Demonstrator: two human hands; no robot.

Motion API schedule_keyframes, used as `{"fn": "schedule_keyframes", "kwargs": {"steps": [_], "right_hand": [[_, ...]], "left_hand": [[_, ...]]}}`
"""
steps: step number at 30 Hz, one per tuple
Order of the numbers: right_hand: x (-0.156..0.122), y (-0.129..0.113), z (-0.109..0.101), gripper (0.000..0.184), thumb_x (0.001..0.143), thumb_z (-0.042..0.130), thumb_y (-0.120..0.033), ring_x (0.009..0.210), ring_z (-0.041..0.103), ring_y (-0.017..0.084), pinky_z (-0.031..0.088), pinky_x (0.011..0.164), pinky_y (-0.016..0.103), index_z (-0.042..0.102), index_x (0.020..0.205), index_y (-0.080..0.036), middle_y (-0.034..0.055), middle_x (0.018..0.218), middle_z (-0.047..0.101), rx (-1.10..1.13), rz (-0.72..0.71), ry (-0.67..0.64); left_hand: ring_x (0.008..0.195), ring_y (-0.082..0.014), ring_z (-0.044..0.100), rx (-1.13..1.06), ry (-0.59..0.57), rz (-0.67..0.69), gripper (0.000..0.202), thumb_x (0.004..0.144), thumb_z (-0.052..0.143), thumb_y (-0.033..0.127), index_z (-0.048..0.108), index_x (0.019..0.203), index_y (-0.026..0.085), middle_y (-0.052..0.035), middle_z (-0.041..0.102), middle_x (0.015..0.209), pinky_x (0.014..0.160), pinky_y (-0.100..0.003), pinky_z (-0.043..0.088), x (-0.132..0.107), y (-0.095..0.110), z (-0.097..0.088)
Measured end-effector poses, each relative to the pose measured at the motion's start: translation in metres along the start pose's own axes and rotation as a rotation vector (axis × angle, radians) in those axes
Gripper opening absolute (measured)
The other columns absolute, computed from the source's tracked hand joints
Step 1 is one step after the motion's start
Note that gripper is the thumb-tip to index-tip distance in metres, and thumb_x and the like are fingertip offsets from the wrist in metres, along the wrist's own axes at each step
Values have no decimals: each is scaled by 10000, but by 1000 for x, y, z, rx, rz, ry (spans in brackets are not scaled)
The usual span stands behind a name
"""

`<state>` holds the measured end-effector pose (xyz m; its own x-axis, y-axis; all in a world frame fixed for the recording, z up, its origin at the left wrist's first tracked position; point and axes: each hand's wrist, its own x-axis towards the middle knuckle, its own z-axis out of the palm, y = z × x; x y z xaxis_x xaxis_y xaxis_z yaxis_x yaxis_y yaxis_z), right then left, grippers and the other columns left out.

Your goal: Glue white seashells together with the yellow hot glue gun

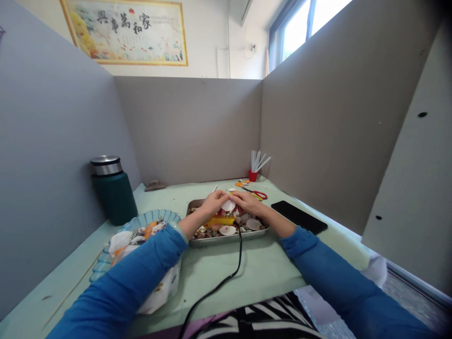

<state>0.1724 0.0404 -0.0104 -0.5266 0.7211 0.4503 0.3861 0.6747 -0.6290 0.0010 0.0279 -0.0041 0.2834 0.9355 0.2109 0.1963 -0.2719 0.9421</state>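
Facing a grey partition (190, 127) across a green-covered table (208, 268), with a dark green bottle (115, 197) standing at the left and brown lumps (155, 185) lying near the far left corner. Passing the left forearm over a blue fluted plate (100, 266) of shells, hiding part of it. Having a flat black object (299, 216) at the right, red-handled scissors (260, 194) just beyond the right hand (249, 202), and a red cup (253, 176) of white sticks (255, 162) farther back. Working over a metal tray (212, 240) of shells, with a yellow tool (221, 220) lying in it on the near side of the fingers and trailing a black cable (240, 249) over the near rim.

Pinching a white shell (228, 205) between the fingertips of the left hand (213, 202) and right hand, above the tray's middle. Pointing its rounded edge toward the wearer, covering the opposite edge. Stretching the visible part mostly left to right, from hand to hand; hiding too much for telling the full long axis.
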Motion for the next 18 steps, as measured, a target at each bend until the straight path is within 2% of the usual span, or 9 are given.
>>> {"fn": "schedule_keyframes", "kwargs": {"steps": [12, 18], "right_hand": [[0, -1, 0, 370, 931, 394, -459, 464, 529, 123, 398, 496, 237, 497, 704, -186, -18, 541, 573, -9, 6, 6], [0, 0, 0, 366, 932, 394, -452, 462, 524, 112, 391, 489, 229, 495, 710, -179, -10, 586, 601, -5, 7, 2]], "left_hand": [[318, -82, 443, 100, 67, -53, 305, 832, 558, 464, 467, 759, 181, 57, 469, 416, 346, -162, 297, 2, -4, 0], [314, -77, 428, 152, 34, -77, 322, 857, 514, 456, 458, 706, 177, 53, 447, 395, 354, -162, 295, 0, 0, 0]]}}
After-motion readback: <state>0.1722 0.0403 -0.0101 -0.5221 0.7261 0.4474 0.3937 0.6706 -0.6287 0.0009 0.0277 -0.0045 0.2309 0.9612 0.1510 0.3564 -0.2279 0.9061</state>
